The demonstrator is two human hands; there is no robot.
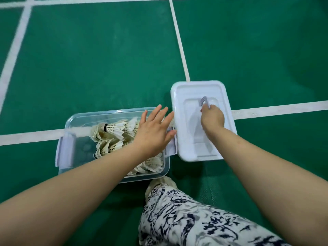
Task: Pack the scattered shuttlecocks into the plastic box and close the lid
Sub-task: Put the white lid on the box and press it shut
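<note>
A clear plastic box [71,121] sits open on the green court floor, with several white feather shuttlecocks [115,132] piled inside. My left hand [154,132] hovers over the box's right end with fingers spread and straight, holding nothing. The white lid [184,142] lies to the right of the box, its left edge next to the box's right clip. My right hand [212,118] grips the lid's grey handle [204,101], which is raised from the lid's recess.
A pale clip flap [65,150] hangs open on the box's left end. White court lines [179,38] cross the green floor. My patterned trouser leg [186,215] fills the foreground below the box.
</note>
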